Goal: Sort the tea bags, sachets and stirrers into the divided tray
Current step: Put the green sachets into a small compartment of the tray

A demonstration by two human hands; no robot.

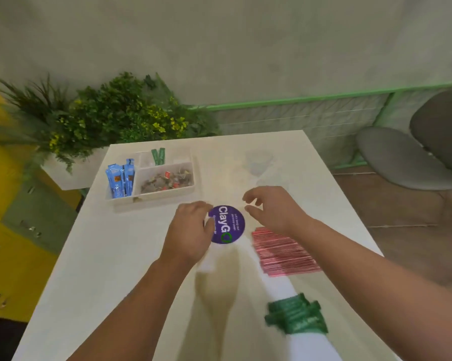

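round purple sticker (227,224), clear divided tray (152,198)

Head cam, looking fwd-down over table (131,256), close.

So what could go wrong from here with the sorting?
The red stirrers lie loose right under the right hand; a sweep of the forearm could scatter them. The green sachets sit far from the tray, near the table's near edge, and might get knocked off.
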